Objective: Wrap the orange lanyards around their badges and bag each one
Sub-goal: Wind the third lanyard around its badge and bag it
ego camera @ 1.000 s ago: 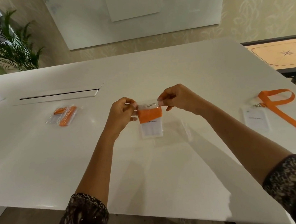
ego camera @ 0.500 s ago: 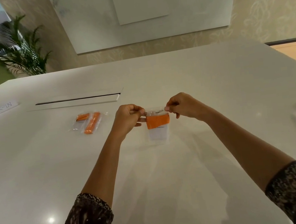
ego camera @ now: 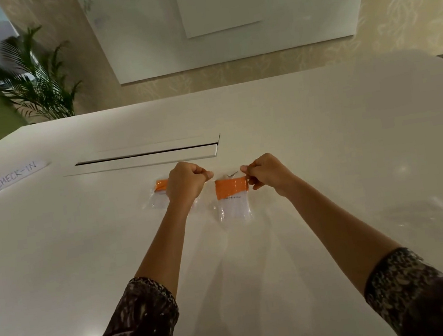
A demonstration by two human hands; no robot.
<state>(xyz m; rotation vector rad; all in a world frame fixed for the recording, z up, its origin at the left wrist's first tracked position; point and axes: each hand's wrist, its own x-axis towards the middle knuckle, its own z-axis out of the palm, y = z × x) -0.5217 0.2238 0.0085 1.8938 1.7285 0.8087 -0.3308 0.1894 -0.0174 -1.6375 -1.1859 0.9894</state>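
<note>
While I hold the clear bag [ego camera: 234,211] by its top, my left hand [ego camera: 185,183] pinches the left corner and my right hand [ego camera: 266,174] pinches the right corner. Inside is the badge [ego camera: 233,204] with the orange lanyard [ego camera: 231,186] wrapped around it. The bag is over the middle of the white worktop [ego camera: 325,154]. Another bagged badge [ego camera: 157,201] lies just left, partly hidden behind my left hand. A CHECK-IN sign [ego camera: 17,175] lies far left.

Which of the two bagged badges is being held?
The right bagged badge, pinched at its top corners by the left hand and right hand. The other bagged badge lies on the table, partly hidden behind the left hand.
</note>
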